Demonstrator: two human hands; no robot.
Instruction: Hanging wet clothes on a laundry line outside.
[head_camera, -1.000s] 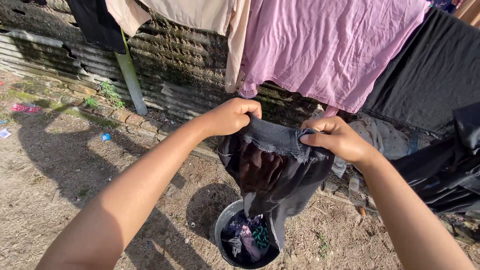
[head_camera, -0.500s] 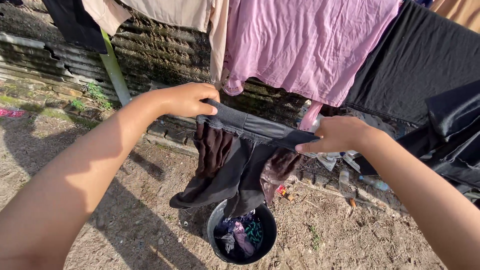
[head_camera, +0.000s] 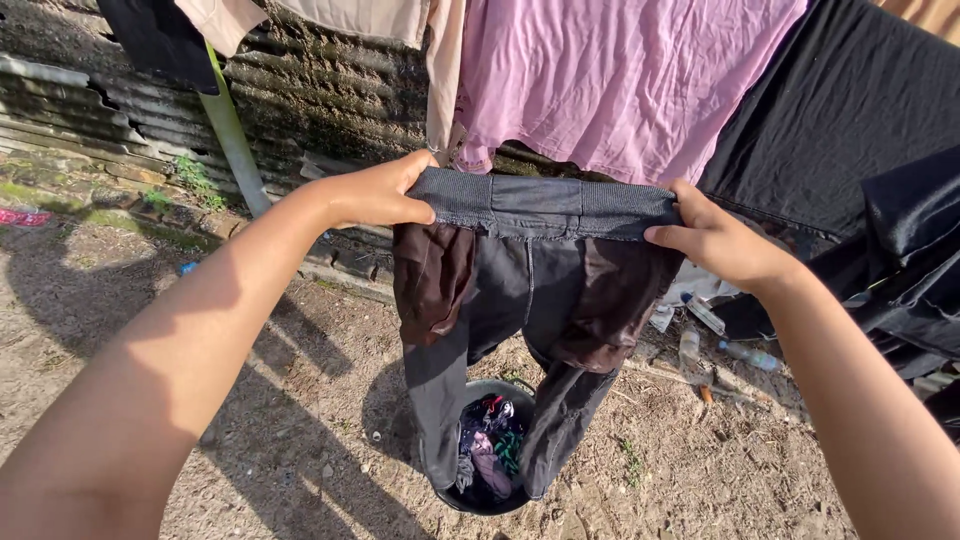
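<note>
I hold a pair of dark grey trousers (head_camera: 520, 300) stretched out by the waistband, inside out, with brown pocket linings showing. My left hand (head_camera: 375, 190) grips the left end of the waistband and my right hand (head_camera: 715, 240) grips the right end. The two legs hang down over a dark bucket (head_camera: 490, 500) on the ground, which holds several damp clothes.
A pink garment (head_camera: 620, 80), a beige one (head_camera: 350, 15) and black cloth (head_camera: 840, 120) hang on a line just behind the trousers. A green pole (head_camera: 235, 140) leans on a corrugated metal wall (head_camera: 320, 100). Plastic bottles (head_camera: 745, 355) litter the dirt at right.
The trousers went from bunched to fully spread. My hands moved apart and up, pulling the waistband flat, and both legs dropped straight down over the bucket.
</note>
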